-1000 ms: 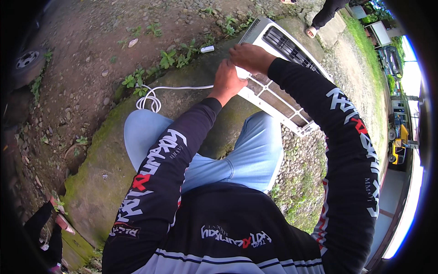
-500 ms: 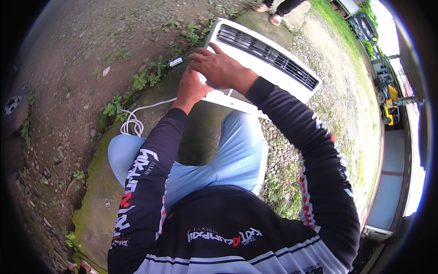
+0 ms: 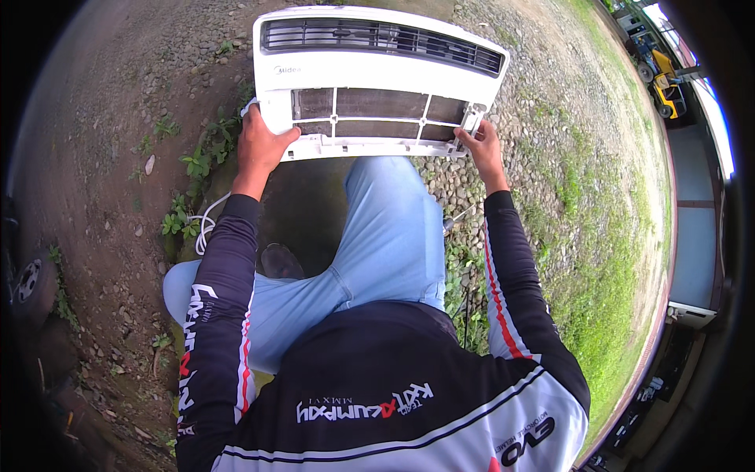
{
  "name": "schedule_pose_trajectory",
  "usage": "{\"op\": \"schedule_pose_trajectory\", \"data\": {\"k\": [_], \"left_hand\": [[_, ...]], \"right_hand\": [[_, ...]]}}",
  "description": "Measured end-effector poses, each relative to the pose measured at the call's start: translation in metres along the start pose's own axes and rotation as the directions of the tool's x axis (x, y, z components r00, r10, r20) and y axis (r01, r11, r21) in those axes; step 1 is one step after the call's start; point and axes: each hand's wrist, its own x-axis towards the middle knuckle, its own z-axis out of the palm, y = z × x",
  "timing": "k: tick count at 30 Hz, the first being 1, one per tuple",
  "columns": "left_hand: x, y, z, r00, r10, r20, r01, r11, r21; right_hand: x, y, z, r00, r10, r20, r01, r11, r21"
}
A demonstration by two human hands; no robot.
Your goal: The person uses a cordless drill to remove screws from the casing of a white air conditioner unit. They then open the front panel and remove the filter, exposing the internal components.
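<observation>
Both hands, left hand [image 3: 263, 145] and right hand [image 3: 481, 148], grip the lower corners of the white air conditioner cover [image 3: 377, 79] above the knees; it seems light, rigid, somewhat brittle plastic.

**Open ground at the sides, near edge blocked**

The white air-conditioner cover [image 3: 377, 71] is gripped at both lower corners by the left hand [image 3: 263, 145] and the right hand [image 3: 481, 149]. Room under its near edge is taken up by the knee [image 3: 385, 197]. Bare dirt [image 3: 118, 157] is left open on the left, gravel [image 3: 550, 118] on the right. A white cable [image 3: 206, 228] and weeds [image 3: 197, 161] are found beside the left forearm.
</observation>
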Motion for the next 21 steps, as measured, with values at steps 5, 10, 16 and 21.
{"op": "schedule_pose_trajectory", "data": {"k": [5,10,16,21], "left_hand": [[-0.001,0.005,-0.006,0.998,-0.003,0.056,0.005,0.999,-0.037],[0.000,0.005,-0.007,0.994,-0.015,0.111,0.014,1.000,0.013],[-0.001,0.009,-0.010,0.991,-0.038,0.129,0.032,0.998,0.050],[-0.002,0.016,-0.013,0.989,-0.081,0.127,0.064,0.989,0.130]], "right_hand": [[0.010,-0.027,-0.004,1.000,0.019,-0.003,-0.019,1.000,0.014],[0.033,-0.046,0.000,1.000,0.020,-0.025,-0.026,0.947,-0.319],[0.042,-0.054,-0.015,0.998,0.049,0.043,-0.031,0.932,-0.361],[-0.004,-0.037,-0.006,0.928,-0.260,-0.267,0.170,0.933,-0.318]]}}
